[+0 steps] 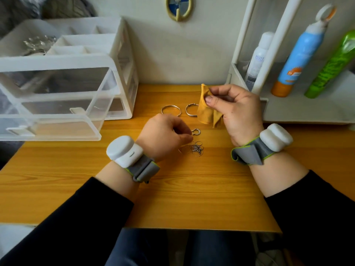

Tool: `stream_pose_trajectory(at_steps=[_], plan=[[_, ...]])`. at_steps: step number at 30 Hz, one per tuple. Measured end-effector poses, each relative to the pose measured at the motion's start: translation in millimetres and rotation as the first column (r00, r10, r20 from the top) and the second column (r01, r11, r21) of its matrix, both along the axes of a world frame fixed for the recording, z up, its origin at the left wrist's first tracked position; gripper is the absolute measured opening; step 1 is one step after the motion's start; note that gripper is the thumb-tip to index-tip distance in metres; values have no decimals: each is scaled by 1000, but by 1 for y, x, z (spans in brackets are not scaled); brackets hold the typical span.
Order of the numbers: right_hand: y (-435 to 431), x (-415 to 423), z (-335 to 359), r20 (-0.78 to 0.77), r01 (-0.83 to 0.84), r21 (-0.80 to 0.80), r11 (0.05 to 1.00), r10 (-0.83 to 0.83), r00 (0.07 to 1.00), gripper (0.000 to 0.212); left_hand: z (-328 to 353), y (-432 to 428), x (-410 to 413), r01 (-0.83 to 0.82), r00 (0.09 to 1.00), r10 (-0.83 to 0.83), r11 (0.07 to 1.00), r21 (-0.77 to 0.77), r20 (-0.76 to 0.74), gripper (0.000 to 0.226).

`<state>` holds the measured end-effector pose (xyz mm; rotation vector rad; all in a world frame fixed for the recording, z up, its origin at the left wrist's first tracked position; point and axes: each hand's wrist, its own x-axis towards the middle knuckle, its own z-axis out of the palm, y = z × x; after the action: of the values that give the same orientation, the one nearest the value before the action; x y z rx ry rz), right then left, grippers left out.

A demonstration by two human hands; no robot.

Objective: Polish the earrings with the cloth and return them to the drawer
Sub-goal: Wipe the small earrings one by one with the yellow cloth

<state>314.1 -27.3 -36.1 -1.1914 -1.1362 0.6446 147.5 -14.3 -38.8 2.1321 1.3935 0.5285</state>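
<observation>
Head view, the only one I have: my right hand is raised a little over the tabletop and pinches the cloth between thumb and first fingers. The rest of the cloth hangs down from that hand, just beside two bangles that lie on the wood.

My left hand is low, with the fingers curled, and the fingertips are at one small earring. I cannot tell whether I already pinch it or only touch its edge, because the hand covers that place. Just below it, a small heap of other thin earrings lies tangled on the tabletop, near my left wrist.

To the left, the drawers of a clear plastic chest are pulled out. The top one has compartments, and one of them holds some silver pieces.

I judge that the step in hand is taking one earring for polishing, so the task is not far along: the heap waits and nothing looks ready to go back. The next move calls for a sure pinch on this tiny piece and for bringing it to the cloth, so that both hands meet and the cloth can wrap around it. The piece is thin and light, so it may slip or drag the heap with it.
</observation>
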Motion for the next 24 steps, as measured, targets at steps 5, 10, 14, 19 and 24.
stream_pose_trajectory(at_steps=[5, 10, 14, 19, 24], plan=[[-22, 9, 6, 111, 21, 13, 1000, -22, 994, 22, -3, -7, 5, 52, 998, -50, 998, 35, -48, 17], [-44, 18, -1, 226, 56, -6, 998, -54, 973, 24, -3, -10, 8, 99, 985, -95, 995, 27, -141, 25], [-53, 20, -1, 341, 75, 11, 997, -74, 937, 22, -2, -10, 9, 108, 981, -102, 994, 27, -164, 18], [-58, 19, -4, 523, 49, 73, 996, -80, 849, 17, -2, -12, 11, 133, 975, -121, 990, 52, -187, 14], [-59, 20, -8, 617, 13, 81, 997, -60, 785, 12, 0, -12, 7, 53, 998, -52, 998, 44, -25, 7]])
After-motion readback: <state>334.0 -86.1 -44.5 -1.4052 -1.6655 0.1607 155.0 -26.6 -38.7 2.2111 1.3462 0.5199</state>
